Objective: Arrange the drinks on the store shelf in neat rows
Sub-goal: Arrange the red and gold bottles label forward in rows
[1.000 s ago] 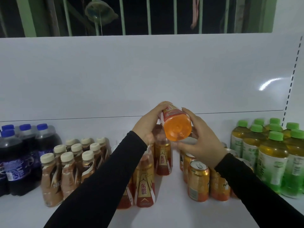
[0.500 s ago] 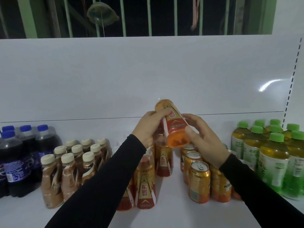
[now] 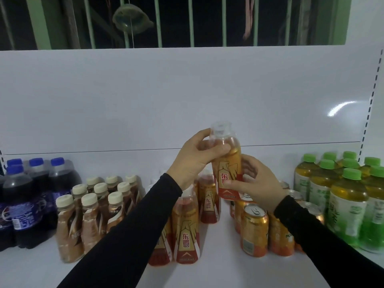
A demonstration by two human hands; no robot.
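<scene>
Both hands hold one orange bottle upright in the air above the middle of the shelf, ready to go down into its row.

The left hand (image 3: 193, 161) wraps the bottle (image 3: 226, 163) at the neck, under its clear cap, while the right hand (image 3: 255, 183) pinches the red label near the base; the bottle touches nothing else. By the look of it the step in hand is placing this drink. At 6 o'clock from it stand like bottles (image 3: 187, 229) in a line running back, with cans (image 3: 254, 229) at 5 o'clock, coffee bottles (image 3: 91, 215) at 8 o'clock and green-capped teas (image 3: 349, 204) at 3 o'clock. The next move likely calls for lowering it straight, label forward, onto the shelf (image 3: 218, 256) in line with its kind, without knocking the cans.
</scene>
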